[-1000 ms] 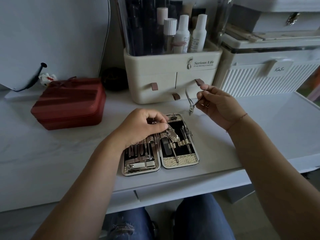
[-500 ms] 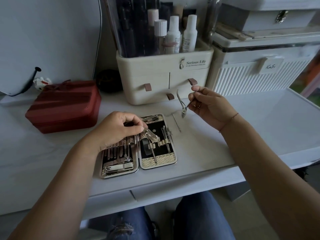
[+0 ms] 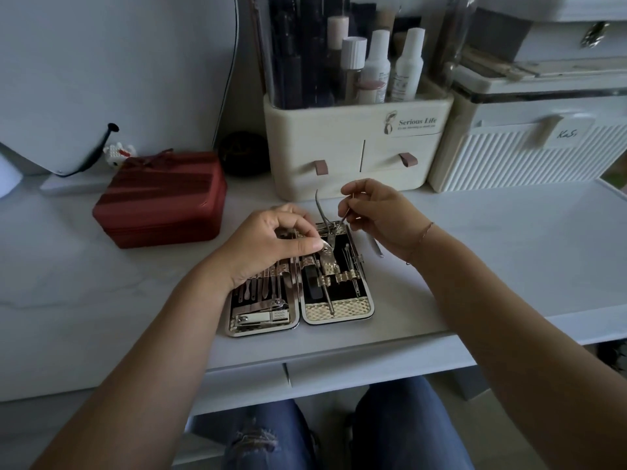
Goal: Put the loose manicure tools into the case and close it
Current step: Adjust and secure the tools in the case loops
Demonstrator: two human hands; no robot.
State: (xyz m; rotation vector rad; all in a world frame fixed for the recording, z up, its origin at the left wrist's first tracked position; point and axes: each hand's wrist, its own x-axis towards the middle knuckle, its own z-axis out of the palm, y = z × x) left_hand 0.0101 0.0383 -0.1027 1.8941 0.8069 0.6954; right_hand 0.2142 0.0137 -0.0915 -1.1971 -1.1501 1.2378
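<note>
Lying open and flat at the centre of the frame, near the front edge of the white table (image 3: pixel 509 252), the manicure case (image 3: pixel 264 331) showed two halves side by side. Its left half held a row of slim metal tools and a nail clipper (image 3: pixel 261 316) at its lower end. Its right half had a black lining with a few tools tucked under gold loops.

The left hand (image 3: pixel 268 245) sat over the upper part of the case, fingers curled. Its thumb and forefinger pinched the top of a gold textured strap (image 3: pixel 329 262) that ran down into the right half.

The right hand (image 3: pixel 380 215), just above and to the right of the case, pinched one handle of a cuticle nipper (image 3: pixel 326 228) between thumb and fingertips. The nipper hung head down, its jaws over the upper edge of the right half and its other handle curving up free. Whether the head touched the lining could not be told.

One loose metal tool (image 3: pixel 376 248) lay on the table just right of the case, partly hidden under the right wrist.

A red zipped pouch (image 3: pixel 163 198) stood at centre left. A cream organizer (image 3: pixel 356 147) holding bottles (image 3: pixel 407 66) stood at upper centre, with a white ribbed box (image 3: pixel 526 157) at upper right.
</note>
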